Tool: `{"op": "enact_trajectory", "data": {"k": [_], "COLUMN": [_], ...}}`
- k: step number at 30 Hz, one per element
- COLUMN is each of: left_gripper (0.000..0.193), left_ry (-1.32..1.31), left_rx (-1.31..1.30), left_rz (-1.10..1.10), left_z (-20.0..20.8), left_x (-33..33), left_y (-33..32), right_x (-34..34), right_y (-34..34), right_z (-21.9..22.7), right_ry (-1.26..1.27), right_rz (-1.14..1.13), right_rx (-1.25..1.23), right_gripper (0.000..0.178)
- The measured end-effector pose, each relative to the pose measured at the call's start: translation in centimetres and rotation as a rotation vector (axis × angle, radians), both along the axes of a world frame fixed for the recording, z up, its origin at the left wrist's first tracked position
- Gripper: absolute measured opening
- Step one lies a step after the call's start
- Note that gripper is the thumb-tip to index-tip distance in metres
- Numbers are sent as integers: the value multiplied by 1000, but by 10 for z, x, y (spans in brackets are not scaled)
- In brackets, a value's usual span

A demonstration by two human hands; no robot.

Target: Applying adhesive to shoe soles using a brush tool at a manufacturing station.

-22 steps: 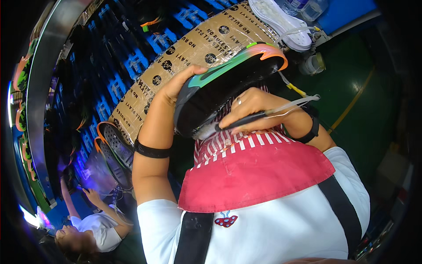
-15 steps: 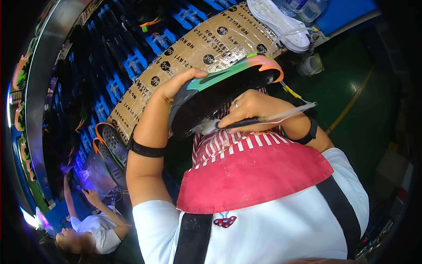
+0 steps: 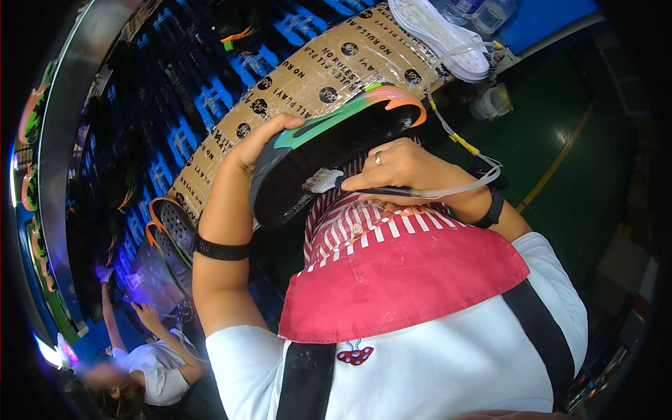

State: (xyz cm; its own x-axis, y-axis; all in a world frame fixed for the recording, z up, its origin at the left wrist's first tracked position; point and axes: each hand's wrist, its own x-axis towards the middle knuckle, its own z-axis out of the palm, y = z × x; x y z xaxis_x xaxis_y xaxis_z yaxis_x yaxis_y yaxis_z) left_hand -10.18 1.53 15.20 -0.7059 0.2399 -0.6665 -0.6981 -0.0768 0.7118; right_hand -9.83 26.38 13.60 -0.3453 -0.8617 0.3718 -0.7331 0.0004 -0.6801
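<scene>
At the far left of the head view, I observe a curved metal rail (image 3: pixel 52 182). Inboard of it, at the lower left, a co-worker (image 3: pixel 161 371) in a white top reaches up with both arms. Two dark perforated clogs (image 3: pixel 176 218) with orange trim lie to the right, near the wearer's left forearm.

The left hand (image 3: pixel 260 143) is closed on the upper left side of a multicoloured shoe (image 3: pixel 329 145); the fingers behind it are hidden from me. The shoe is held raised and tilted in front of a cardboard sheet (image 3: pixel 297 75), its black face toward the wearer, its green-to-orange side uppermost.

The bristles of a black-handled brush (image 3: pixel 325 180) lie over the black face; I cannot confirm contact. The right hand (image 3: pixel 395 169) is closed around the handle. Clear tubing (image 3: pixel 476 187) loops from the handle past the right wrist, through a yellow fitting (image 3: pixel 464 143), toward a white shoe sole (image 3: pixel 441 42) at the upper right. Next come plastic bottles (image 3: pixel 492 15) and, below them, a container (image 3: pixel 491 103).
</scene>
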Motion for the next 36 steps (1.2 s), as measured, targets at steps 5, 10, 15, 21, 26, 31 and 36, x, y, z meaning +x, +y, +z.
{"op": "enact_trajectory", "data": {"k": [5, 10, 15, 21, 26, 31, 36], "left_gripper": [37, 48, 51, 55, 57, 61, 66], "left_ry": [-136, -84, -44, 11, 81, 186, 266], "left_rx": [249, 448, 524, 625, 646, 630, 1159], "left_rz": [114, 212, 443, 421, 500, 796, 727], "left_z": [-7, -41, -51, -68, -74, -57, -51], "left_x": [11, 26, 38, 39, 40, 40, 76], "left_y": [-4, 9, 26, 22, 31, 53, 57], "right_x": [-1, -10, -28, -43, -32, -23, -31], "right_y": [-1, -10, -1, 6, 2, 3, 23], "right_z": [6, -3, -10, -21, -14, -5, -10], "right_ry": [-233, -618, -829, -796, -251, -431, -520], "right_rz": [118, -221, -446, -544, -584, -388, -655], "right_rx": [-28, -85, -186, -218, -264, -215, -336], "right_gripper": [22, 23, 16, 16, 21, 22, 22]}}
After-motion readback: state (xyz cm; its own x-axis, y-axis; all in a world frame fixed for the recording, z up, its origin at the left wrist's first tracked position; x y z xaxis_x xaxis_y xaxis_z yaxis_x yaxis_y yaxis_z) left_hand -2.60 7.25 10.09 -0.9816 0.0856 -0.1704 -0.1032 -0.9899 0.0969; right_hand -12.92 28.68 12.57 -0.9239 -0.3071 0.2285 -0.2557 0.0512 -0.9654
